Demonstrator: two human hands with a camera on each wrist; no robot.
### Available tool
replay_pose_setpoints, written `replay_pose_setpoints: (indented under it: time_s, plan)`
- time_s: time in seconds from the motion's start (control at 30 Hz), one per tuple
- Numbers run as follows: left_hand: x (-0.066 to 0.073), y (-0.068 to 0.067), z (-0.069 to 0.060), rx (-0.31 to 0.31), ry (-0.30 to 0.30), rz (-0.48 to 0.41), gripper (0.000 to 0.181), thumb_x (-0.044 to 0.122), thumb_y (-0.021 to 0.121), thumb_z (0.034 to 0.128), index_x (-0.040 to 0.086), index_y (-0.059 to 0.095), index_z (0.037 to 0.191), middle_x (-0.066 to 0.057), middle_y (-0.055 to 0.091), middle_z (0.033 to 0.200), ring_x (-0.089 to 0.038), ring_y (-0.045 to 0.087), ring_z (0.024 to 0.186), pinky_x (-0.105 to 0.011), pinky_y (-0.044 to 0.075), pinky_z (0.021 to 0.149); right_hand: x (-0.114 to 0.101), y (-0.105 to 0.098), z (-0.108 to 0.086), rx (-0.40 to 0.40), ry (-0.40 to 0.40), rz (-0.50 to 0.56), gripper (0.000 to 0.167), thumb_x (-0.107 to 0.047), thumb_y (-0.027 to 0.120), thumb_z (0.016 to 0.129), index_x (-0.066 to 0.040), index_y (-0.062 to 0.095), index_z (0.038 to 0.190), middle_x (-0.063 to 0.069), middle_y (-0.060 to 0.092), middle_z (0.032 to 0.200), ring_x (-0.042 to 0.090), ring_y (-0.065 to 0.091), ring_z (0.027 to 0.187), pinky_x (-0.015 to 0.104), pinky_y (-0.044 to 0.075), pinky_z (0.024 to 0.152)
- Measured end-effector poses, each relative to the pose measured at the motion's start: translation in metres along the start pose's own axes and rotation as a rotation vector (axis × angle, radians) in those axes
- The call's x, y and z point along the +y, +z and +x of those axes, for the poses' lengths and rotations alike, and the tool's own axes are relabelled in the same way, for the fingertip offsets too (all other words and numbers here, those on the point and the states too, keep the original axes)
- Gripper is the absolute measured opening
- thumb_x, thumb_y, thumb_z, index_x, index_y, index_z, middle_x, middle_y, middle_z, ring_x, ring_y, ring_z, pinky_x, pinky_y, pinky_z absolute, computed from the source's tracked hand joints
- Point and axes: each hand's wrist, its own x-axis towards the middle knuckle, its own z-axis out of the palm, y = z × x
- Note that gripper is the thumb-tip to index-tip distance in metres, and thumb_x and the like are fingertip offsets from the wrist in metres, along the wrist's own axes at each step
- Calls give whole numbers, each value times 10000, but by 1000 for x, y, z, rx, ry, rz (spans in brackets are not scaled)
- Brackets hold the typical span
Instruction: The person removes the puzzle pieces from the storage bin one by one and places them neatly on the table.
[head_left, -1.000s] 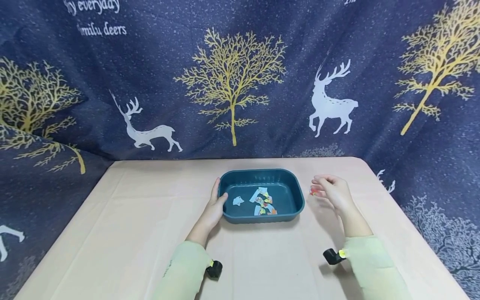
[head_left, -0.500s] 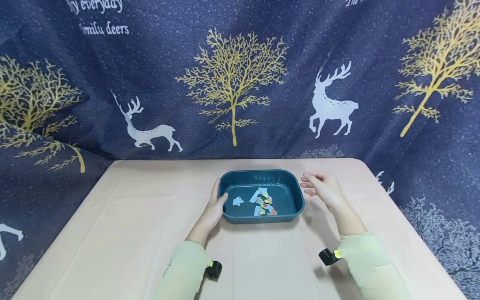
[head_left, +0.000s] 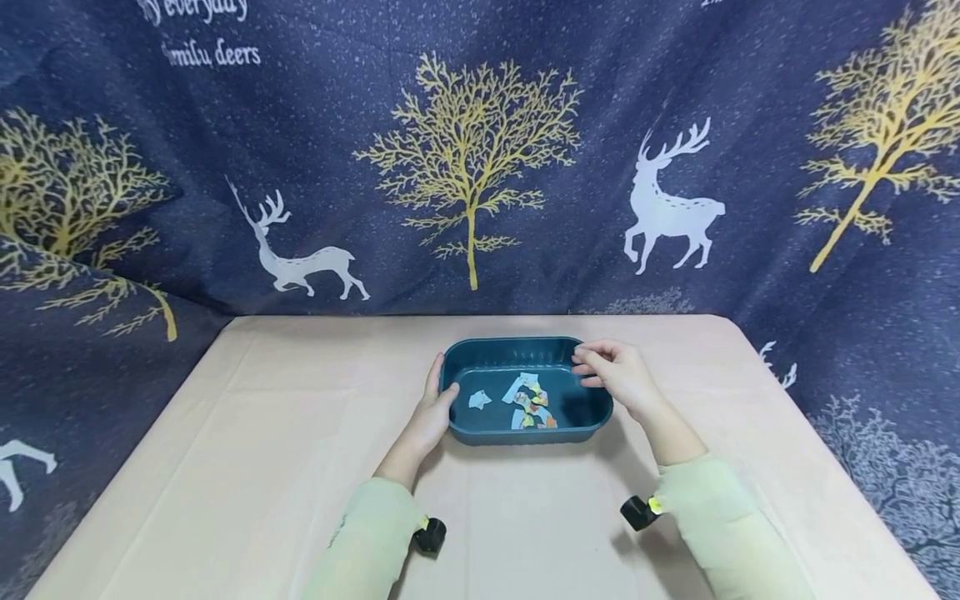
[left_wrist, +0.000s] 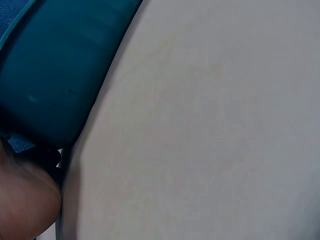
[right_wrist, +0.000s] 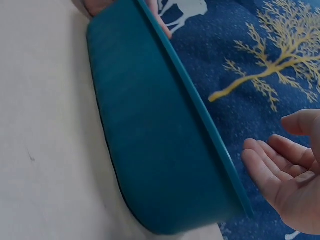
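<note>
1. As the head view shows, the teal tub (head_left: 495, 437) stands on the desk (head_left: 300, 467) between the two hands. Its left end is gripped by the left hand (head_left: 429, 410), thumb over the rim and fingers along the outside wall. Opposite, the right hand (head_left: 622, 379) hangs over the right rim, its fingertips above the inside of the tub. On the tub's floor a cluster of small patterned pieces (head_left: 538, 398) lies nearer the right hand, while a single pale-blue piece (head_left: 479, 400) sits apart, near the left thumb.

2. From the left wrist, the tub's wall fills the upper left corner, with part of the left hand just below it; its grip cannot be told from this angle.

3. From the right wrist, the tub's outer wall slants across the middle. Beside the rim, the right hand's fingers curve loosely, thumb apart from them. Parts of the left hand show at the tub's far end.
</note>
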Motion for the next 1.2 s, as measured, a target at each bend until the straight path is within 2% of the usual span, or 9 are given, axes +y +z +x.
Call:
replay_pose_setpoints:
  time_s: [0.2, 0.43, 0.63, 0.73, 0.9, 1.1, 1.2]
  plan:
    - [0, 1, 1, 3, -9, 9, 614, 250, 302, 1021, 225, -35, 1534, -101, -19, 1606, -399, -9, 1457, -682, 28, 1102, 1, 13, 7, -40, -29, -39, 431, -248, 543, 967, 96, 541, 1227, 299, 605, 1166, 258, 690, 945, 332, 579, 777]
    - [-28, 0, 22, 32, 3, 2, 610, 262, 313, 1023, 303, -27, 1528, -37, -17, 1612, -364, -20, 1466, -675, 4, 1106, 4, 33, 21, -64, -35, -57, 379, -210, 530, 967, 83, 563, 1206, 296, 610, 1161, 290, 683, 950, 318, 584, 749]
    - [-35, 3, 25, 48, 18, -5, 602, 297, 316, 1021, 317, -11, 1526, -6, -5, 1613, -335, -14, 1472, -661, 5, 1115, 11, 47, 30, -62, -50, -97, 359, -201, 536, 960, 69, 582, 1192, 274, 627, 1122, 335, 671, 956, 342, 587, 731]
    - [-35, 5, 24, 43, 24, -8, 600, 293, 313, 1023, 303, -9, 1529, -8, -8, 1612, -331, -19, 1473, -658, 3, 1117, 17, 49, 30, -68, -49, -109, 358, -206, 534, 962, 67, 588, 1186, 267, 633, 1118, 341, 672, 958, 377, 586, 740]
    - [-26, 5, 17, 31, 29, -15, 602, 270, 313, 1026, 271, -12, 1532, -45, -16, 1611, -348, -27, 1469, -650, -1, 1123, 17, 48, 27, -73, -43, -141, 341, -195, 542, 961, 67, 595, 1173, 258, 642, 1100, 330, 678, 936, 387, 585, 734]
    - [-3, 2, 4, 25, 13, -27, 607, 211, 316, 1022, 211, -6, 1537, -87, -12, 1607, -366, -21, 1464, -643, 4, 1128, 26, 52, 35, -34, -92, -363, 240, -190, 619, 907, -4, 663, 1052, 136, 695, 929, 195, 644, 781, 302, 547, 654]
    - [-13, 2, 11, 31, 23, -15, 608, 224, 317, 1023, 217, -10, 1536, -68, -14, 1609, -346, -25, 1469, -634, 5, 1133, 28, 54, 35, -28, -90, -465, 209, -172, 641, 882, -5, 665, 1005, 104, 690, 910, 172, 622, 788, 314, 531, 684]
